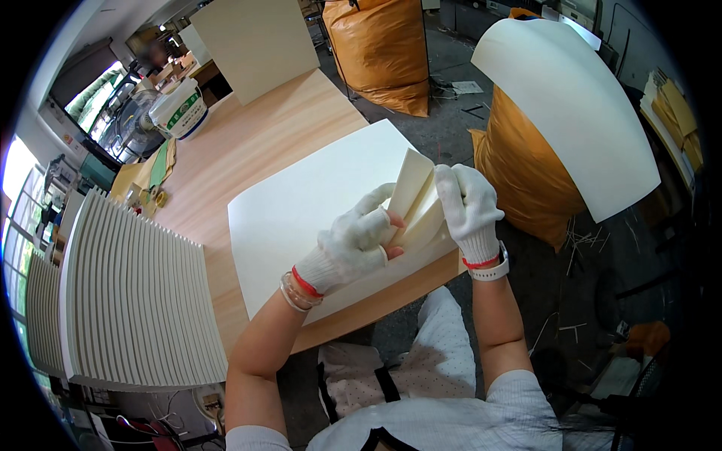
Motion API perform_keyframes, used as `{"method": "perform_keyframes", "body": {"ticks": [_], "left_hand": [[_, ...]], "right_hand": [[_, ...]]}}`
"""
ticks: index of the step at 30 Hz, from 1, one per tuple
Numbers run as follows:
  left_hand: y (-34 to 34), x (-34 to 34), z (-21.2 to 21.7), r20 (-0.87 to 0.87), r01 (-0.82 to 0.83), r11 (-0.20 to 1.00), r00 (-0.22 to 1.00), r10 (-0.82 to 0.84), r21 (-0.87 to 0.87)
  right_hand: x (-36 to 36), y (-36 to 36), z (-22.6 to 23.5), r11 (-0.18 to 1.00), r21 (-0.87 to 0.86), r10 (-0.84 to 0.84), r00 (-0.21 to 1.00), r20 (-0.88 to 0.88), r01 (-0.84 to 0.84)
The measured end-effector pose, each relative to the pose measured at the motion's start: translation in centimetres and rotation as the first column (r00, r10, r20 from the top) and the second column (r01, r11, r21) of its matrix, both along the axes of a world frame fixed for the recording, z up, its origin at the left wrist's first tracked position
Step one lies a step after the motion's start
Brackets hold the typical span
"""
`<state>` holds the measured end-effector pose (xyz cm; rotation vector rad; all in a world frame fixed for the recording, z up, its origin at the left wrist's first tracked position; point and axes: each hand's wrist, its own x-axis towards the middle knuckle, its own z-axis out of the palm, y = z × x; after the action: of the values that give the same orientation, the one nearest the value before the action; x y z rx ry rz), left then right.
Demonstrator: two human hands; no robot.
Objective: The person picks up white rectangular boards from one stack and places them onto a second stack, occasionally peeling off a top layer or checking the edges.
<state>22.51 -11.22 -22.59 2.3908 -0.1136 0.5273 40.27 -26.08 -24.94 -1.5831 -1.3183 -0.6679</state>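
Observation:
White knit gloves with red cuffs cover both hands, and bare fingertips show on the left one. My left hand (353,242) is closed around the lower left side of some cream-coloured strips (410,184), which look like foam or stiff card. At their upper right edge, the fingers of my right hand (468,207) are bent and pressed against them. The strips fan apart a little between the two hands; their exact number I cannot make out. Beneath them a large white sheet (293,218) lies on the wooden table (263,124), near its front edge.
Slatted white panels (139,293) stand at the table's left. Farther back are a white bucket (179,109), a roll of tape (160,199) and an upright cream board (259,45). Orange sacks (383,56) stand beyond the table; a curved white sheet (568,105) rests on the right one.

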Motion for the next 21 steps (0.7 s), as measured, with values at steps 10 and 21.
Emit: {"method": "perform_keyframes", "body": {"ticks": [10,21], "left_hand": [[0.17,0.16,0.87,-0.117,0.067,0.998,0.991,-0.069,-0.018],[-0.16,0.19,0.14,-0.059,0.010,0.996,0.998,-0.016,-0.092]], "right_hand": [[-0.37,0.02,0.28,1.000,0.005,0.026,0.984,-0.176,-0.026],[-0.12,-0.40,-0.06,1.000,0.012,0.029,0.991,-0.130,-0.027]]}}
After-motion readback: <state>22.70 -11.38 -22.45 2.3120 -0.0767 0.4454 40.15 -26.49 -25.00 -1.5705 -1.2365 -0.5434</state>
